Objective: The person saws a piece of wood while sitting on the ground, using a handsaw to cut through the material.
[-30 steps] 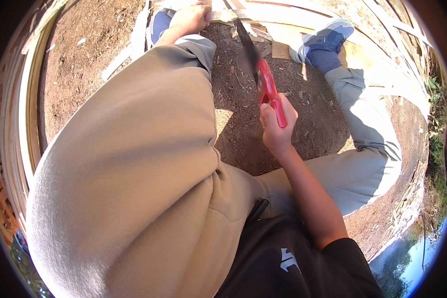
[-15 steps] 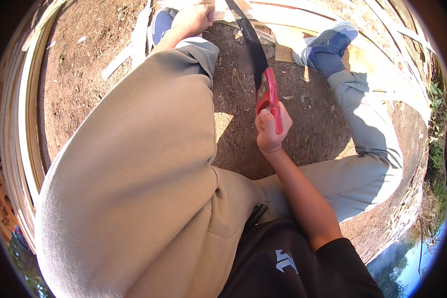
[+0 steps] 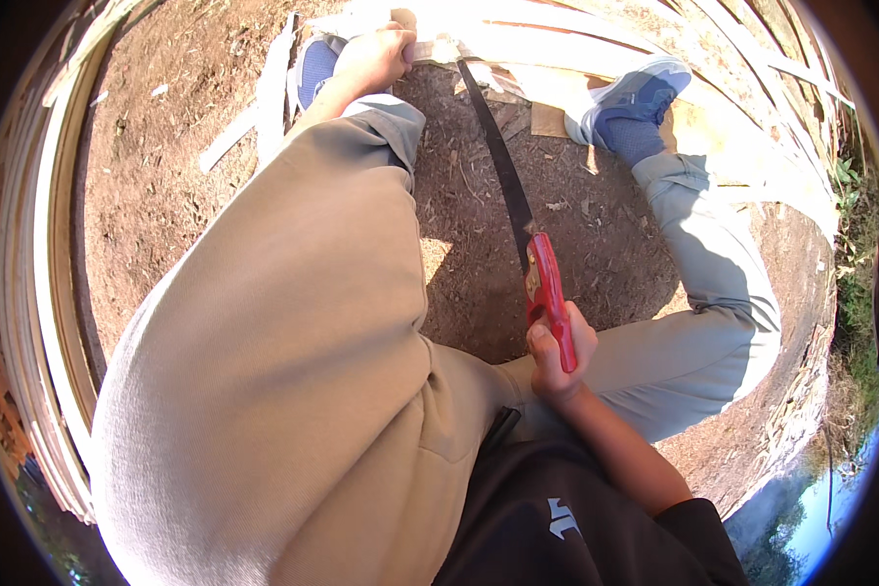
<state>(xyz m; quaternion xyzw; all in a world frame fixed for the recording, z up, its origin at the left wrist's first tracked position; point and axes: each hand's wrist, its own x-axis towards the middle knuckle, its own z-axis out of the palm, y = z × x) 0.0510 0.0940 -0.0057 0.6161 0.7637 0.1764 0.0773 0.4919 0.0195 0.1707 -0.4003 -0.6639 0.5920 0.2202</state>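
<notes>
My right hand [image 3: 568, 359] is wrapped round the red handle of a handsaw [image 3: 504, 171]. The dark blade slants up and slightly left over bare soil, its tip by the end of a pale wooden strip [image 3: 438, 51] at the top. My left hand [image 3: 379, 59], beside my left shoe, is closed on that strip, with the fingers partly hidden and bright sun washing out the wood around it.
My left shoe [image 3: 315, 70] and right shoe [image 3: 645, 90] stand beside sunlit boards [image 3: 557, 41]. Long planks [image 3: 57, 234] lie along the left. A short pale offcut [image 3: 229, 137] rests on the soil. Green plants [image 3: 855, 254] edge the right.
My right hand has pulled the saw back toward my body, and the blade tip now shows near the strip. My left hand stays almost where it was.
</notes>
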